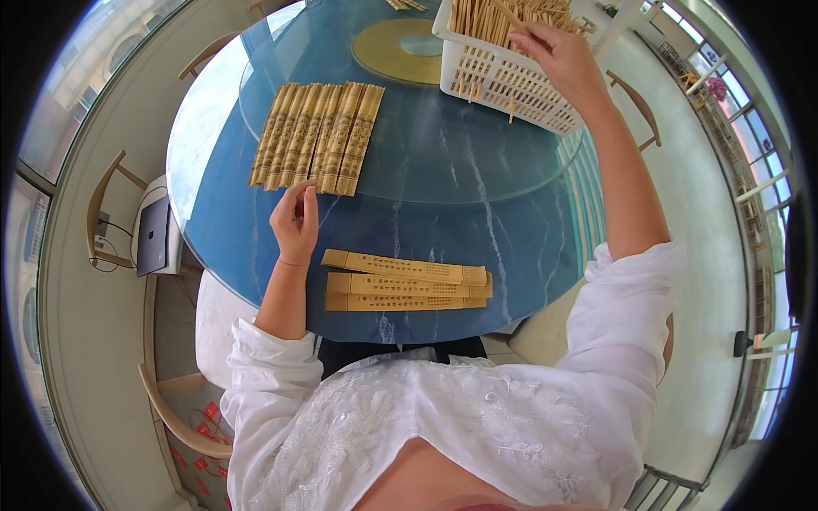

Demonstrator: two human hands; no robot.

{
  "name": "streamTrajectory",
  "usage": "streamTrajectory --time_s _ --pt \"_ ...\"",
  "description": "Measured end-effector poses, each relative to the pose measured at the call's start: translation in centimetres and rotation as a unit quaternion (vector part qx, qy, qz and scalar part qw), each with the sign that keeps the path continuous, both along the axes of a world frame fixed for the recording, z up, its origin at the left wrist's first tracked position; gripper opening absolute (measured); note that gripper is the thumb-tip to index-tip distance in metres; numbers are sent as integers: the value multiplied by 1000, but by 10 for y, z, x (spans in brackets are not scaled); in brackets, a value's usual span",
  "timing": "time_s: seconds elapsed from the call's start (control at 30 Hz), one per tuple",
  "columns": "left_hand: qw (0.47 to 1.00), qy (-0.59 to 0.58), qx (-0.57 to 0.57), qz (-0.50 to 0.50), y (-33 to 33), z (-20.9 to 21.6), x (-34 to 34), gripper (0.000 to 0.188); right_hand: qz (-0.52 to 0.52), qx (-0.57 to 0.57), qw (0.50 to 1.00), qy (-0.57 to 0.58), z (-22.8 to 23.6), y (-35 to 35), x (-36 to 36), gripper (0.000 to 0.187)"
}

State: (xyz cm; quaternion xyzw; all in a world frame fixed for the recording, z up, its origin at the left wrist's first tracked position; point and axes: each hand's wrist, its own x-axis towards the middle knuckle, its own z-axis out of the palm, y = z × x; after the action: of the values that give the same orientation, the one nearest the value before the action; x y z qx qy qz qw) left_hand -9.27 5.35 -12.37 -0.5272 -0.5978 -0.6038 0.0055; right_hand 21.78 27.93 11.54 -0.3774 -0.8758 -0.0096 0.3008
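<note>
At the upper right, my right hand [558, 64] is closed on chopsticks [509, 15] over a white perforated basket [511, 95]. Many loose wooden chopsticks [479, 21] fill the basket, and a few tips poke through its side holes. My left hand [296, 223] has its fingers curled and pressed together, with no object visible in them. Its fingertips are by the lower ends of a row of gold, dark-patterned slim sleeves [317, 136]; whether they touch cannot be told. Nearer to me, several flat gold paper chopstick sleeves [407, 285] with dark print lie overlapping.
Everything rests on a round blue marbled table [417, 230] with a glass turntable [426, 183] and a gold disc [388, 53] at its centre. More sticks [406, 5] lie at the far edge. Wooden chairs [111, 200] surround it; a dark laptop [154, 234] sits at left.
</note>
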Motion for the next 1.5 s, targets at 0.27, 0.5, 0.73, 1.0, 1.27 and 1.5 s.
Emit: streamTrajectory --time_s 0.27,0.5,0.73,1.0,1.27,1.5 --pt "854 -318 -136 -388 -42 77 89 42 151 -699 698 39 -83 -183 20 28" --pt "814 -426 -173 -354 -74 77 122 27 146 -762 623 102 -133 -230 19 29" --pt "820 -406 -196 -354 -81 74 132 22 153 -757 618 149 -143 -245 20 32" --pt "824 -349 -243 -374 -85 69 136 22 157 -746 617 196 -144 -248 16 30" --pt "796 -376 -263 -395 -90 76 141 29 161 -747 614 197 -148 -248 20 31" --pt "803 -336 -260 -417 -91 73 141 27 150 -749 611 206 -151 -249 21 24"
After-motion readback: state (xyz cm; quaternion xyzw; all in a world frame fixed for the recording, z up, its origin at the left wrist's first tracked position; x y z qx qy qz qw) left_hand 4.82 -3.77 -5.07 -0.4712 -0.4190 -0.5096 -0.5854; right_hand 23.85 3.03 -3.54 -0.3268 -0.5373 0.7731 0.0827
